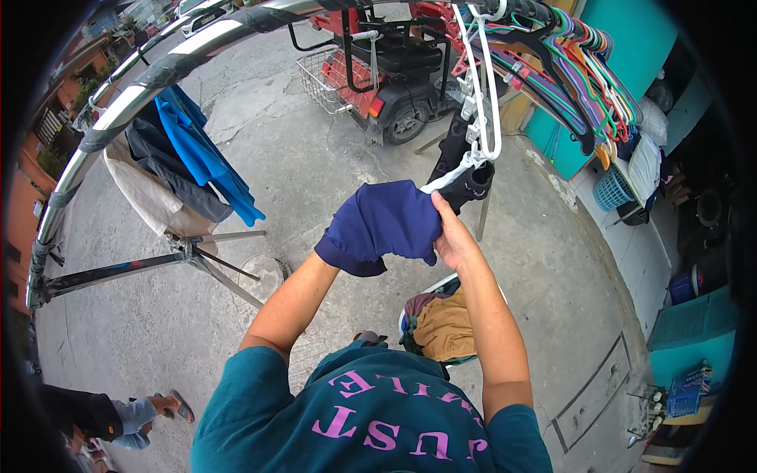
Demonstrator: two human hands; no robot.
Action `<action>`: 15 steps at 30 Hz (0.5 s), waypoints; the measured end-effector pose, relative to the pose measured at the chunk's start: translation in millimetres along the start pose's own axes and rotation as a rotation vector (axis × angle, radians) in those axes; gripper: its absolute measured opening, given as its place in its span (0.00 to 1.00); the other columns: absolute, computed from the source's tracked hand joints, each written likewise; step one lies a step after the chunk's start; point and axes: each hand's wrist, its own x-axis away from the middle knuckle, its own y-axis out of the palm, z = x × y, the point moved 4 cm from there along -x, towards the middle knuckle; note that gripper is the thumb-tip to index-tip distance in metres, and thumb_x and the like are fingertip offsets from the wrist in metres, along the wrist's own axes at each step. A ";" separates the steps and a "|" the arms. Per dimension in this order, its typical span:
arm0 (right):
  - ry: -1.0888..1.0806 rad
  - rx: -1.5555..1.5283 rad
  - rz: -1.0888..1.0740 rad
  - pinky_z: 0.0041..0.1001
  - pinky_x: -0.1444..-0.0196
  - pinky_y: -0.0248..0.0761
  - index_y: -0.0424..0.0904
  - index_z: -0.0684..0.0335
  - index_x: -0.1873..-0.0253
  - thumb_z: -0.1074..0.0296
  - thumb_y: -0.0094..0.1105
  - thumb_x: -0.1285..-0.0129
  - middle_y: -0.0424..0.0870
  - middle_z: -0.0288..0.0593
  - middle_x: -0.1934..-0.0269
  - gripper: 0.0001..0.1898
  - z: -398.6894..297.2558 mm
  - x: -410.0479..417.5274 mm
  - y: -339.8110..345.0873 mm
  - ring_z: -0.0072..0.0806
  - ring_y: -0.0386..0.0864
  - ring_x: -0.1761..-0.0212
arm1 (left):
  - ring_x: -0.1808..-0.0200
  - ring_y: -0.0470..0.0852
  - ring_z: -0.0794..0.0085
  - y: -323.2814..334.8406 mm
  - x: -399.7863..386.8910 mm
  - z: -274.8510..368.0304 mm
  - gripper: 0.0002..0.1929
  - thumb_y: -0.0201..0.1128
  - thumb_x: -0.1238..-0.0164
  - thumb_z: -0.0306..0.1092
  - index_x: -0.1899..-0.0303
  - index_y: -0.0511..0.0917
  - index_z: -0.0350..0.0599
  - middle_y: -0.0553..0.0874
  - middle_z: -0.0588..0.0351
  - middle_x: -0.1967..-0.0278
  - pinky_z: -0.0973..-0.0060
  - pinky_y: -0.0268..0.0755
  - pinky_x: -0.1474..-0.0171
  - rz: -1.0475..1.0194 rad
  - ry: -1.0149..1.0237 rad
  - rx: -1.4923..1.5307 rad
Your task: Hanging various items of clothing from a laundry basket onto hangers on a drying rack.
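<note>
A navy blue garment (384,222) hangs over my left hand, which is inside the cloth and hidden past the wrist. My right hand (454,236) grips the garment's right edge, thumb on top. Just beyond my right hand, a white cloth piece (452,175) and black socks (467,183) hang from clips under a white plastic hanger (489,88). Below my forearms stands a tub of laundry, with a tan garment (446,328) on top.
A curved metal rail (171,65) wrapped in black tape arches ahead. Blue shorts (198,156) and other clothes hang left, above metal stand legs (227,281). Many hangers (582,77) crowd the right. A red three-wheeled vehicle (378,77) stands beyond. A person (106,417) is at lower left.
</note>
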 end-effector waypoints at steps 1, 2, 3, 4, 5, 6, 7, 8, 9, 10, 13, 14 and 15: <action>0.082 -0.200 -0.086 0.30 0.47 0.67 0.72 0.63 0.49 0.55 0.54 0.37 0.78 0.45 0.54 0.19 -2.6 -4.3 9.1 0.29 0.75 0.52 | 0.46 0.74 0.64 -0.3 2.5 -8.4 0.27 0.63 0.47 0.38 0.45 0.69 0.40 0.75 0.50 0.47 0.72 0.62 0.41 -0.016 0.069 -0.006; 0.086 -0.194 -0.094 0.30 0.47 0.67 0.72 0.63 0.49 0.55 0.54 0.37 0.78 0.45 0.54 0.19 -3.9 -16.2 9.5 0.29 0.75 0.52 | 0.46 0.74 0.64 5.1 11.4 -30.9 0.27 0.63 0.47 0.38 0.45 0.69 0.40 0.75 0.50 0.47 0.72 0.62 0.41 -0.008 0.062 -0.009; -0.054 -0.263 -0.155 0.29 0.50 0.69 0.72 0.63 0.53 0.60 0.54 0.37 0.79 0.43 0.58 0.14 -8.6 -32.1 8.8 0.28 0.77 0.55 | 0.44 0.72 0.66 11.1 26.6 -64.9 0.27 0.63 0.46 0.36 0.43 0.67 0.39 0.74 0.50 0.45 0.72 0.60 0.39 0.053 -0.014 0.192; -0.194 -0.334 -0.208 0.28 0.53 0.71 0.73 0.62 0.56 0.65 0.54 0.37 0.80 0.41 0.61 0.09 -16.4 -44.0 8.0 0.26 0.78 0.59 | 0.42 0.71 0.67 9.0 39.4 -89.8 0.28 0.63 0.45 0.35 0.42 0.66 0.38 0.72 0.51 0.43 0.72 0.58 0.37 0.112 -0.087 0.400; -0.228 -0.357 -0.172 0.27 0.55 0.72 0.73 0.62 0.58 0.67 0.52 0.36 0.80 0.40 0.64 0.06 -26.8 -49.4 11.1 0.26 0.78 0.62 | 0.42 0.71 0.67 -8.1 46.7 -102.9 0.28 0.63 0.45 0.35 0.42 0.66 0.38 0.72 0.51 0.43 0.72 0.58 0.37 0.120 -0.097 0.401; -0.260 -0.381 -0.148 0.26 0.56 0.72 0.73 0.62 0.61 0.70 0.51 0.36 0.80 0.38 0.66 0.04 -40.1 -51.6 20.1 0.25 0.79 0.64 | 0.42 0.69 0.68 -26.7 54.8 -119.5 0.28 0.61 0.43 0.33 0.40 0.64 0.38 0.71 0.51 0.42 0.72 0.56 0.36 -0.026 -0.223 0.645; -0.318 -0.353 -0.146 0.26 0.56 0.72 0.73 0.62 0.62 0.70 0.51 0.36 0.80 0.39 0.66 0.04 -51.5 -53.1 26.9 0.25 0.79 0.64 | 0.41 0.68 0.70 -38.5 67.8 -132.0 0.27 0.59 0.40 0.31 0.39 0.63 0.38 0.70 0.51 0.41 0.73 0.54 0.35 -0.175 -0.342 0.893; -0.345 -0.335 -0.171 0.25 0.56 0.72 0.73 0.62 0.62 0.71 0.51 0.36 0.80 0.39 0.66 0.03 -60.2 -55.7 31.9 0.25 0.78 0.64 | 0.41 0.68 0.70 -48.9 85.6 -147.0 0.27 0.59 0.40 0.31 0.39 0.63 0.38 0.70 0.51 0.41 0.73 0.54 0.35 -0.163 -0.346 0.891; -0.360 -0.319 -0.162 0.25 0.56 0.71 0.73 0.62 0.62 0.72 0.52 0.37 0.80 0.39 0.67 0.02 -63.0 -61.7 39.0 0.25 0.78 0.65 | 0.41 0.69 0.68 -62.3 103.2 -162.1 0.25 0.57 0.39 0.31 0.40 0.64 0.37 0.71 0.50 0.42 0.70 0.56 0.36 -0.067 -0.198 0.799; -0.379 -0.302 -0.144 0.25 0.56 0.71 0.72 0.62 0.63 0.72 0.52 0.37 0.80 0.39 0.67 0.02 -65.5 -66.5 43.0 0.25 0.78 0.65 | 0.42 0.70 0.67 -71.1 111.8 -168.3 0.23 0.54 0.37 0.32 0.41 0.65 0.37 0.71 0.49 0.43 0.68 0.57 0.36 0.021 -0.048 0.708; -0.445 -0.334 -0.131 0.25 0.56 0.72 0.72 0.62 0.64 0.74 0.53 0.38 0.79 0.39 0.68 0.01 -77.3 -76.2 45.9 0.25 0.78 0.65 | 0.50 0.78 0.60 -81.0 106.4 -165.9 0.20 0.49 0.37 0.38 0.48 0.71 0.33 0.78 0.46 0.50 0.57 0.65 0.43 0.164 -0.432 1.777; -0.445 -0.331 -0.138 0.25 0.56 0.72 0.72 0.62 0.64 0.74 0.53 0.38 0.79 0.39 0.68 0.01 -79.4 -78.9 48.4 0.25 0.78 0.65 | 0.50 0.78 0.60 -87.7 105.6 -160.9 0.20 0.49 0.37 0.38 0.48 0.71 0.33 0.78 0.46 0.50 0.57 0.65 0.43 0.171 -0.428 1.775; -0.466 -0.331 -0.141 0.25 0.56 0.72 0.72 0.62 0.64 0.74 0.53 0.38 0.79 0.39 0.68 0.01 -82.1 -81.0 49.8 0.25 0.78 0.65 | 0.49 0.77 0.61 -96.1 102.8 -154.8 0.20 0.49 0.36 0.37 0.46 0.69 0.35 0.77 0.46 0.49 0.58 0.66 0.44 0.166 -0.319 1.810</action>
